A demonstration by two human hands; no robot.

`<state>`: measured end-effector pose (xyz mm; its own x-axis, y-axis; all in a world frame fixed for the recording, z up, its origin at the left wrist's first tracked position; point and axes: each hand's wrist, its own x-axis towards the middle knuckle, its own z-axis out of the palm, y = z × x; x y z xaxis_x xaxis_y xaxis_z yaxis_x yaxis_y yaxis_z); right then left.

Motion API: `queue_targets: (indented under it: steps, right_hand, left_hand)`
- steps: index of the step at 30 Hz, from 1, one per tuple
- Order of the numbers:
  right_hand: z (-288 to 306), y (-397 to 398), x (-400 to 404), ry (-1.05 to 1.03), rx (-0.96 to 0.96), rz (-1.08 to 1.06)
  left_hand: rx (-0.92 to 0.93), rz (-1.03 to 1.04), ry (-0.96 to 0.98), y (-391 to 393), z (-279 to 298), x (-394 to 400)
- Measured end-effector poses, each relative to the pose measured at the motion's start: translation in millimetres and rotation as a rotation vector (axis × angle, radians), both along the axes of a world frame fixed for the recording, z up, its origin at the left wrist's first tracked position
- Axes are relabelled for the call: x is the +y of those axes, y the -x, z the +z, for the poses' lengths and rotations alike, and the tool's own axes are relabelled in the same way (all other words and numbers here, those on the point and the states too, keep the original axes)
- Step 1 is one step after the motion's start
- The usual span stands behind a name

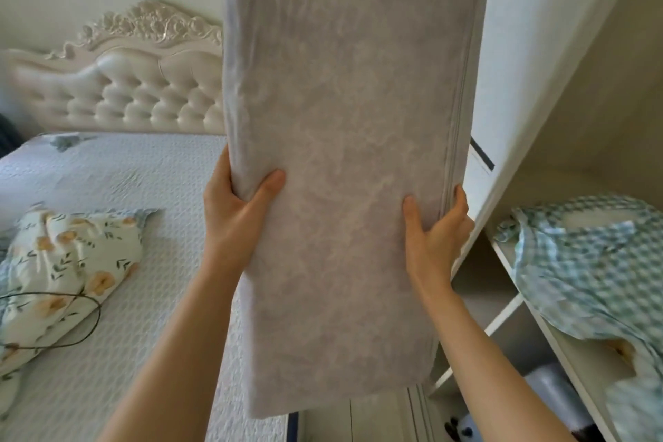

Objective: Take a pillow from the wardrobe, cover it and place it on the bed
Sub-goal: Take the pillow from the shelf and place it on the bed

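A long grey pillow (351,140) with a zip down its right edge is held upright in the air in front of me, between the bed and the wardrobe. My left hand (236,204) grips its left edge, thumb on the front face. My right hand (436,222) grips the right edge by the zip, thumb on the front. The bed (136,190) with a white quilted cover lies to the left. A floral pillow cover (61,273) lies crumpled on the bed at the left.
The open white wardrobe (559,118) stands at the right, with green checked fabric (592,262) heaped on a shelf. A cream tufted headboard (125,82) is at the back left. A thin dark cable (71,319) loops over the floral cover.
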<state>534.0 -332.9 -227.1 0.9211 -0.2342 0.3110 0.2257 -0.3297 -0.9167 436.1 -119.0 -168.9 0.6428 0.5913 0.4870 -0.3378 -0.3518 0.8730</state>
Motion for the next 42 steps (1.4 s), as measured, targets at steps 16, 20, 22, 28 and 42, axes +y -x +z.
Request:
queue_targets:
  steps: [16,20,22,28,42]
  right_hand:
    - [8,-141,91,0.335,-0.392,0.403]
    - [11,-172,116,0.777,-0.514,0.554]
    - [-3,-190,123,0.995,-0.474,0.621]
    - [-70,-245,135,1.334,-0.258,0.898]
    - [-140,-418,177,1.160,0.096,1.224]
  left_hand:
    - [0.366,0.017,-0.460,-136,-76,94]
    - [0.392,-0.114,-0.717,-157,-91,110]
    - [0.396,-0.217,-0.817,-166,-99,116]
    - [0.528,-0.415,-0.999,-200,-132,134]
    - [0.777,-0.363,-0.853,-362,-175,160]
